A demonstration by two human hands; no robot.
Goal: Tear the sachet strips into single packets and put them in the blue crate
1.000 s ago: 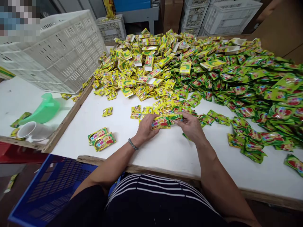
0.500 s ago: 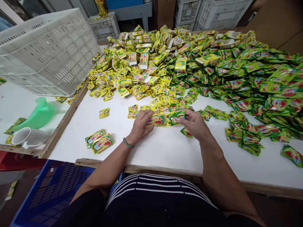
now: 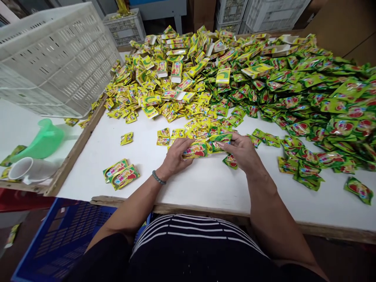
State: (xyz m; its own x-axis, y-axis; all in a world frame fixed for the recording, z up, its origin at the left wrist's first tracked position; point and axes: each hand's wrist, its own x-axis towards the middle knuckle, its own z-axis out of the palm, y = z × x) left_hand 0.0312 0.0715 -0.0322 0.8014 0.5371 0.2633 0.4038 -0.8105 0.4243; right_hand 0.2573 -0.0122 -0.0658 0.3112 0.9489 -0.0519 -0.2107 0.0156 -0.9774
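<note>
The person's dark, short-sleeved shirt (image 3: pixel 196 260) has white stripes (image 3: pixel 197 235); a grey-green beaded bracelet (image 3: pixel 158 178) circles the left wrist (image 3: pixel 163 172).

Heap of packets and boxes (image 3: pixel 235 88) along the back of the desk (image 3: pixel 202 192), left hand (image 3: pixel 175 157) with a box (image 3: pixel 197 150) and right hand (image 3: pixel 244 152) with a packet (image 3: pixel 217 143) before it, two overlapping boxes (image 3: pixel 125 177) to their left, crate (image 3: pixel 63 72) behind a cup (image 3: pixel 33 169) farther left

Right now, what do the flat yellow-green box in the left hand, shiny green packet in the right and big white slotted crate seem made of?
Box: probably printed card, slightly glossy; flat face, straight edges.
Packet: likely thin glossy plastic film, perhaps foil-lined; crinkled, catching light.
Crate: apparently rigid plastic, satin finish; regular slots.
</note>
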